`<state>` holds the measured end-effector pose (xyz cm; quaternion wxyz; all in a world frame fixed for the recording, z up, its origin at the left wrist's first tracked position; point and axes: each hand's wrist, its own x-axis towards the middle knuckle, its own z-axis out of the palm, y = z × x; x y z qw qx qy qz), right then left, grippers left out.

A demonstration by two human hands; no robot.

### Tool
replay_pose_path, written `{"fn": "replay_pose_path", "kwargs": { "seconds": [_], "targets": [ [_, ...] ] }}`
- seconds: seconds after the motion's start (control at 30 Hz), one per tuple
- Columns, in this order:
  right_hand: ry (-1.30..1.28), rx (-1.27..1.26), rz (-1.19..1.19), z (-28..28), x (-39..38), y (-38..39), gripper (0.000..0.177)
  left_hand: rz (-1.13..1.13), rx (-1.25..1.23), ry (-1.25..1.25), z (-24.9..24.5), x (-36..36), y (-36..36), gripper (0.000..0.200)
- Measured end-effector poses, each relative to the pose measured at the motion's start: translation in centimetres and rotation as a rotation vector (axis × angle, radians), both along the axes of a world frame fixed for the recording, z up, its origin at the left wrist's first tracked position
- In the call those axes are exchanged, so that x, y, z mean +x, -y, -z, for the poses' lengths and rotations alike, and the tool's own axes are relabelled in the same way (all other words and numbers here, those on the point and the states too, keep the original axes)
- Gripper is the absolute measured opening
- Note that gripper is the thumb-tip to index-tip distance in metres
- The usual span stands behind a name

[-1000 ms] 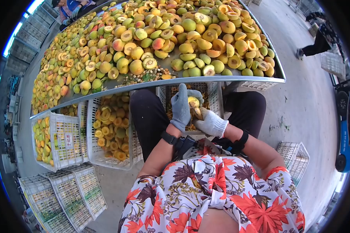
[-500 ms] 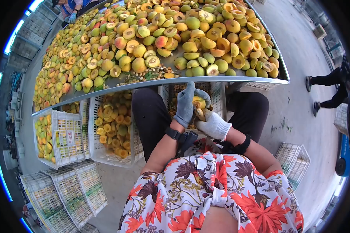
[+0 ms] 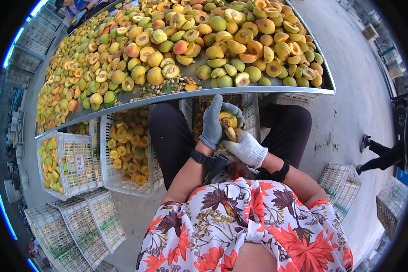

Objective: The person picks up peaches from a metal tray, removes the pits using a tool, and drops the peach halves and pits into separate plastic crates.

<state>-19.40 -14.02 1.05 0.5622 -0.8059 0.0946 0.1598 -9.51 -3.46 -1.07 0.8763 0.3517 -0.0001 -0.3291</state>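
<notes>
Head view, looking down over a flowered shirt to two gloved hands held together just below the near edge of the table (image 3: 204, 93). The left hand (image 3: 212, 123), in a grey glove, is closed around a yellow fruit (image 3: 226, 119); its fingers wrap over the top, so only a patch of the fruit's face shows. The right hand (image 3: 245, 147), in a white glove, is curled tight and pressed against the underside of that fruit. Something small and brownish (image 3: 231, 133) sits where the two hands meet, but whether it is a tool, a stone or part of the fruit cannot be made out.

Behind the hands, between the person's dark-trousered knees, stands a white crate (image 3: 251, 109); the hands, the knees and the table edge hide most of it.

Heaped fruit (image 3: 177, 45), whole and halved, covers the table to its far edge, with a scatter of stones (image 3: 165, 87) along the near edge. Under the table's left end, a second crate (image 3: 105, 149) holds cut halves, its far end hidden by the table.

At the far left corner, another person's sleeve (image 3: 75, 9) is cut off by the frame. On the floor to the right, someone's legs (image 3: 381, 154) show only in part.
</notes>
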Motion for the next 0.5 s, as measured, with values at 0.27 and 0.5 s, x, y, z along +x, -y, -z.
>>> {"fn": "replay_pose_path", "kwargs": {
  "seconds": [0.27,0.5],
  "targets": [
    [-0.083,0.382,-0.112,-1.0,0.2,1.4,0.033,-0.019,-0.134,-0.075,-0.5,-0.3,0.1,0.047],
    [-0.293,0.421,-0.058,-1.7,0.5,1.0,0.029,0.02,-0.219,-0.013,0.1,-0.2,-0.2,0.047]
  ]
}}
